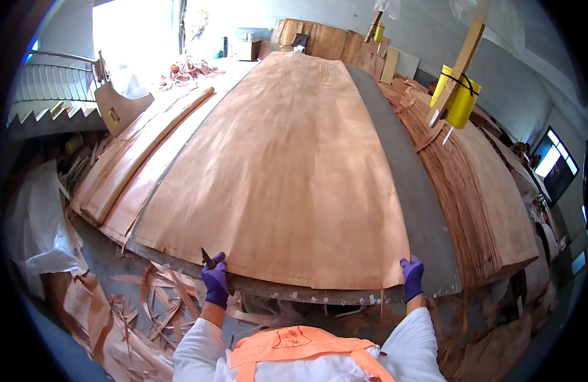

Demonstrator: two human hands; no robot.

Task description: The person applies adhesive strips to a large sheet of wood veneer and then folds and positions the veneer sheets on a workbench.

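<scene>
A long, thin wood veneer sheet [287, 159] lies on a grey table top [380, 134], its near edge in front of me. My left hand [215, 277], in a purple glove, is closed on a dark knife [207, 258] at the near edge, left of the sheet's middle; whether it also grips the sheet I cannot tell. My right hand [412, 277], also gloved, is closed at the sheet's near right corner, gripping that edge.
Veneer stacks flank the sheet on the left [141, 153] and right [472, 216]. A wooden post [466, 44] with yellow containers [459, 102] stands right. Veneer scraps [160, 299] and plastic sheeting [42, 223] lie below left. A staircase railing [52, 79] is far left.
</scene>
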